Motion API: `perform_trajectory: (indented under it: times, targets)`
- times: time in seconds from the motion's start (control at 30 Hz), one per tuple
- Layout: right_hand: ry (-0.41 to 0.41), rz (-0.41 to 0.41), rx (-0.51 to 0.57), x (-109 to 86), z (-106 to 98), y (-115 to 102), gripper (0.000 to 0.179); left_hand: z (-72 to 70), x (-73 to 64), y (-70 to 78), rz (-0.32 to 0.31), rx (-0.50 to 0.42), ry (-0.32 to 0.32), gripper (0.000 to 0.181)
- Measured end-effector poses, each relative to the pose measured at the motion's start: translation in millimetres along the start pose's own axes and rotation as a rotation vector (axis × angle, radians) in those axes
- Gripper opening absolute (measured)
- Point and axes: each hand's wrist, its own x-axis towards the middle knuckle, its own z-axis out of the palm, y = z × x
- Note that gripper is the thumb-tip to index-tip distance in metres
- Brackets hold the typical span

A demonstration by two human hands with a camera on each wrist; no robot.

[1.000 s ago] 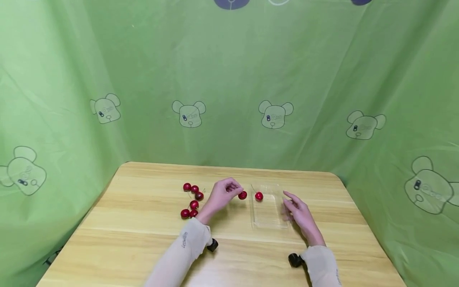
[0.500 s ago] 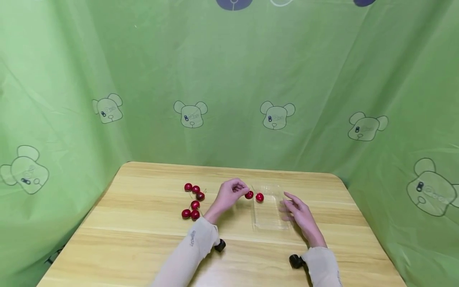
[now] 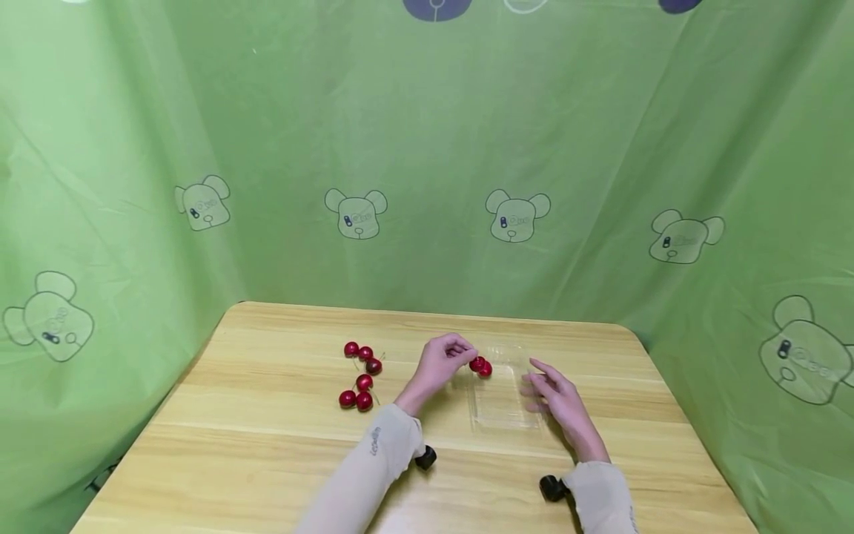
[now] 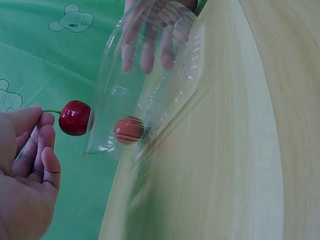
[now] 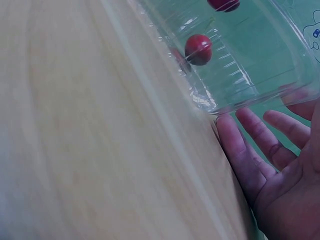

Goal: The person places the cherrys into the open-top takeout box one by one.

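My left hand (image 3: 442, 365) pinches a cherry (image 4: 75, 118) by its green stem between thumb and forefinger. The held cherry hangs at the left rim of a clear plastic box (image 3: 505, 397). Inside the box lies a second cherry (image 5: 198, 49), near the far left corner in the head view. My right hand (image 3: 559, 400) stands along the box's right side with fingers extended, fingertips right at the wall. Through the clear plastic, the left wrist view shows those fingers (image 4: 147, 57).
Several loose cherries (image 3: 364, 383), some with stems, lie on the left part of the wooden table (image 3: 267, 445). A green curtain (image 3: 427, 133) with bear-head prints hangs behind the table and at both sides.
My left hand has moved to the right with the held cherry, from left of the box to its rim. The right hand has stayed beside the box.
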Motion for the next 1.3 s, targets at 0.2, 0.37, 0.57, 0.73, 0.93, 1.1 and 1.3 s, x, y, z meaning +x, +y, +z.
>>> perform_trajectory:
  times: [0.2, 0.37, 0.57, 0.73, 0.93, 1.1, 1.3]
  targets:
    - [0.004, -0.001, 0.006, 0.4, 1.3, 0.8, 0.058, 6.4, 1.4, -1.4, -0.021, 0.037, 0.007, 0.007]
    - [-0.001, 0.000, 0.008, 0.7, 1.0, 1.2, 0.059, 7.7, -2.6, -3.8, -0.034, 0.064, 0.006, 0.007]
    - [-0.006, -0.006, 0.002, 0.5, 0.5, -1.0, 0.060, 6.8, -5.1, -5.1, -0.019, 0.104, 0.001, 0.007]
    - [-0.003, -0.005, 0.004, 0.9, 0.8, -0.8, 0.060, 5.9, -5.2, -4.8, 0.008, 0.158, -0.016, 0.006]
    - [-0.001, -0.012, 0.003, 0.9, 0.4, 0.2, 0.059, 6.7, -5.3, -6.4, 0.008, 0.199, -0.018, 0.007]
    - [0.002, -0.016, 0.002, 0.7, 0.0, 0.4, 0.058, 7.7, -4.9, -8.2, 0.000, 0.213, -0.023, 0.007]
    - [0.005, -0.012, 0.004, -0.1, -0.4, 1.8, 0.058, 7.6, -5.1, -8.9, 0.018, 0.245, -0.030, 0.006]
